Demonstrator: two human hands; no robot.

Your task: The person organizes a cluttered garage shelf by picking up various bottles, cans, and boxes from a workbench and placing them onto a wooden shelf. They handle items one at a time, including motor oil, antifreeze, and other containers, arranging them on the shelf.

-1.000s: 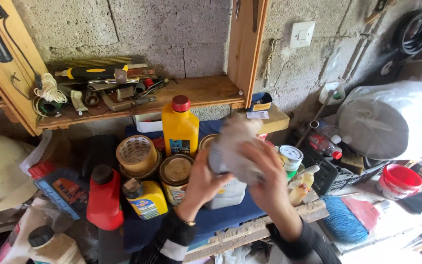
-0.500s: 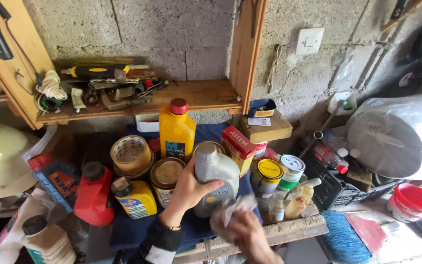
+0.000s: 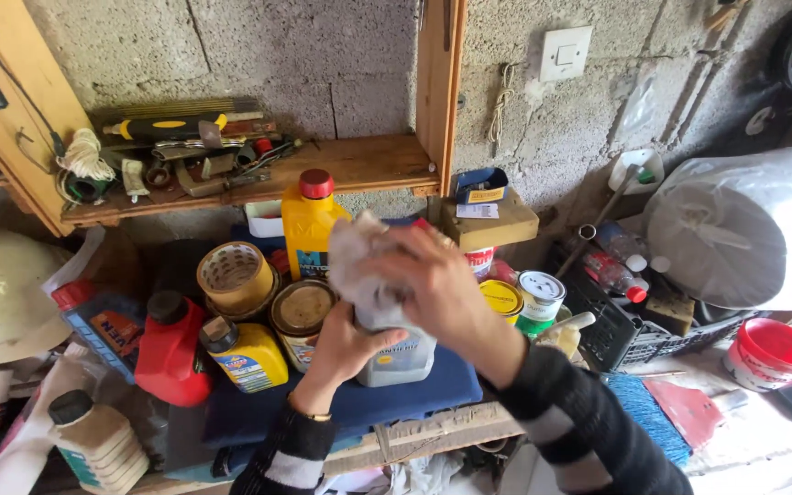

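Grey bottle: stood upright on the blue cloth covering the surface, near that cloth's front edge. Landmark for all entries below.

Left hand: wrapped around the lower left side of the grey bottle, grip closed on it, thumb across the front label.

Right hand: above the grey bottle, grip closed on a pale rag pressed over the bottle's top and shoulder; the cap was hidden under the rag.

Open room: a bare strip of blue cloth lay in front of the grey bottle, ending at the rough wooden edge of the surface. Little room elsewhere.

Left of the grey bottle: a rusty-lidded tin just beside it, then a small yellow bottle, a red jug, and a roll of tape behind those.

Behind the grey bottle: a tall yellow bottle with red cap.

Right of the grey bottle: a yellow-lidded tin and a white-lidded tin, close together; a cardboard box behind them.

Above and behind the grey bottle: a wooden shelf with heaped hand tools, fixed to a grey block wall bearing a white switch.

Far right of the grey bottle: a red tub and a large plastic-wrapped bundle.
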